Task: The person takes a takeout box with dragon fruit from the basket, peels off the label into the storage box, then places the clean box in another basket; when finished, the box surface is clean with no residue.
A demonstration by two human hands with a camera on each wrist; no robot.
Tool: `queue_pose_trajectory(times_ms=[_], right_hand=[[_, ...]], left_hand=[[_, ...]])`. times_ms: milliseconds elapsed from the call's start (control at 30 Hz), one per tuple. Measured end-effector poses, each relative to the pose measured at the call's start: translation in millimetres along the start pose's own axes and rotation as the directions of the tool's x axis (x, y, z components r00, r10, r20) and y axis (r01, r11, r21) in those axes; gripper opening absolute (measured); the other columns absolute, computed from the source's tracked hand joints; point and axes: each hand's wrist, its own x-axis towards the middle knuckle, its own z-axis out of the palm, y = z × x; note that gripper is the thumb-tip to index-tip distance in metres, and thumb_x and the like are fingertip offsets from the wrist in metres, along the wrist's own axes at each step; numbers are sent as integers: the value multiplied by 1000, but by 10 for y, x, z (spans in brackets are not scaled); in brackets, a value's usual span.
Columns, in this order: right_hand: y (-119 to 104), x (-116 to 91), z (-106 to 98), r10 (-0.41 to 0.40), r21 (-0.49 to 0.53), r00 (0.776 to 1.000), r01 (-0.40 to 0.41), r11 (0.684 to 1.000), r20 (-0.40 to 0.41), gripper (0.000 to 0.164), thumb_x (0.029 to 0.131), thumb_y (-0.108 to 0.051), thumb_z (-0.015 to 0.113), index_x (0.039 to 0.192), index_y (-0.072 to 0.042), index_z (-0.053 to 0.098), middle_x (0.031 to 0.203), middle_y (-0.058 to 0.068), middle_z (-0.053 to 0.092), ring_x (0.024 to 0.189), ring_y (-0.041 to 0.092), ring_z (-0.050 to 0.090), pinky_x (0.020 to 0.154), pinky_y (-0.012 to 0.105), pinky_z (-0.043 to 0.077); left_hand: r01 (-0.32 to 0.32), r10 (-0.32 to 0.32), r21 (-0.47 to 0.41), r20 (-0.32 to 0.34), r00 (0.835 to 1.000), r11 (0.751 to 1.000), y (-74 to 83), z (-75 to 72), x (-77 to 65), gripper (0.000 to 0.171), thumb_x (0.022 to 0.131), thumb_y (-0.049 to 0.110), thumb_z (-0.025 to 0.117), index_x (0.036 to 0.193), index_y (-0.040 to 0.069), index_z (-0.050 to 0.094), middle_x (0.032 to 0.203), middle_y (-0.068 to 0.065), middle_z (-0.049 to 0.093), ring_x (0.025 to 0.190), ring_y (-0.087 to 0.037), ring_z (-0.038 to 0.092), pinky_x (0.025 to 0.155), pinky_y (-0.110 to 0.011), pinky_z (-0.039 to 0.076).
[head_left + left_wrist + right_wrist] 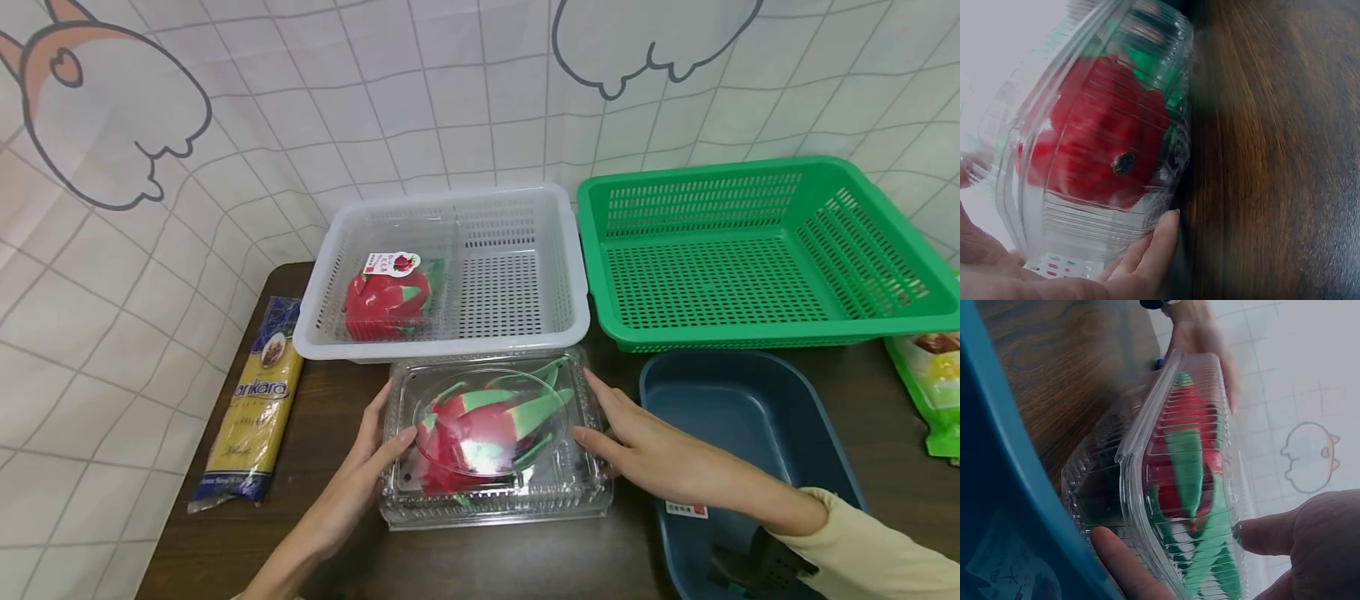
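A clear plastic clamshell box (592,492) with a red and green dragon fruit (480,429) inside is at the front middle of the table, its lid closed. My left hand (360,467) grips its left side, thumb on the lid edge and fingers down along the wall. On the opposite side my right hand (652,458) holds the box, thumb on the lid. The right wrist view shows that thumb (1269,534) at the ribbed wall and a finger lower down. Seen from the left wrist, fingertips (1163,240) lie against the lower part of the box, close over the wood.
Behind the box, a white basket (442,350) holds another boxed dragon fruit (390,300). A green basket (750,333) stands to its right, with a dark blue tub (720,433) in front. A yellow pasta bag (255,400) lies left; a green packet (937,392) sits far right.
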Motion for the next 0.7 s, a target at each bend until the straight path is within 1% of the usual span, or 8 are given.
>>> queue_pose_trajectory(times_ms=[167,400,433,500,567,633,667,700], right_hand=[[310,90,46,-8,-9,1000,8,1000,-6,93,105,-60,52,169,-23,-5,175,7,2,159,30,5,121,66,20],[151,50,0,-98,9,995,98,995,29,90,109,-46,51,167,-8,-6,173,24,4,157,45,8,118,71,24],[111,40,-9,-98,18,995,98,995,33,89,110,-45,51,167,-7,-5,172,26,6,156,45,13,117,69,28],[25,12,-36,-81,84,995,77,994,56,89,110,-39,53,166,-3,-5,170,31,6,146,43,40,111,61,43],[-28,-12,-60,-48,149,995,35,988,88,89,110,-35,54,165,0,-7,168,36,6,125,37,63,96,50,57],[-57,-38,-90,1,224,991,-32,974,137,91,111,-35,54,164,2,-10,166,40,6,101,29,74,83,43,63],[-56,-49,-106,18,240,987,-57,969,161,92,111,-36,53,163,3,-12,164,41,11,91,26,76,79,39,63],[-56,-66,-122,36,246,984,-79,966,175,93,111,-37,53,163,4,-12,162,42,18,90,26,76,81,39,63]], left_hand=[[-15,15,59,-4,1000,998,-14,11,13,74,109,49,41,166,34,-2,171,-12,-2,156,-43,2,120,-74,8],[-4,14,199,-49,999,980,-27,31,-14,73,110,55,31,168,32,-6,172,-16,1,154,-50,11,114,-82,9],[1,11,213,-55,998,977,-20,35,-23,73,110,55,32,168,31,-6,173,-16,0,154,-50,11,113,-82,9],[9,1,200,-51,999,980,-4,41,-35,75,109,55,34,168,31,-5,174,-13,-4,157,-47,3,116,-80,6],[12,-3,186,-45,999,983,18,50,-53,75,109,54,38,168,33,-5,174,-9,-6,158,-43,-1,117,-78,6],[14,-7,167,-40,999,986,37,59,-68,76,109,52,40,168,34,-4,175,-7,-6,158,-41,-2,118,-77,6],[20,-14,159,-39,999,987,45,64,-77,76,109,52,41,168,35,-3,175,-7,-4,158,-41,4,119,-76,10],[30,-25,149,-39,999,988,52,69,-85,76,109,52,42,168,36,-3,174,-9,1,156,-42,13,118,-76,16]])
